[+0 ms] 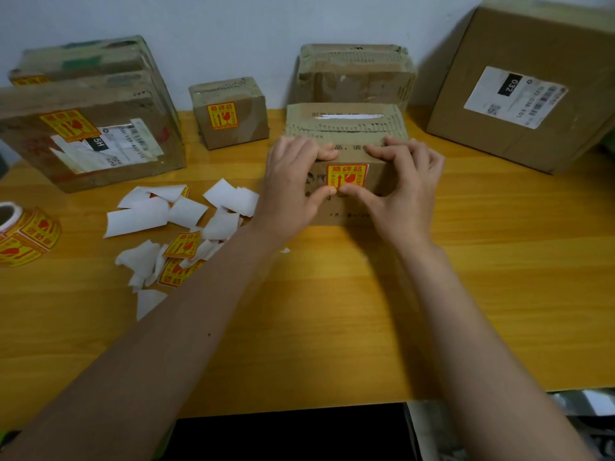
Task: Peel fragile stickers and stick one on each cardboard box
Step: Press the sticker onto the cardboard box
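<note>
Head view. Centre box (346,128) stands on the wooden surface (466,277) w/ a yellow-red fragile sticker (347,176) on its front face. Left hand (293,184) and right hand (399,188) both hold the box: fingers curled over the top front edge, thumbs pressed just under the sticker, so each grip is closed on the box. Small box (233,114) behind-left and large left box (90,141) each carry a sticker; large right box (519,91) shows only a white shipping label. Sticker roll (26,234) at far left edge. Peeled white backing scraps (173,214) and loose stickers lie left of the left forearm.
</note>
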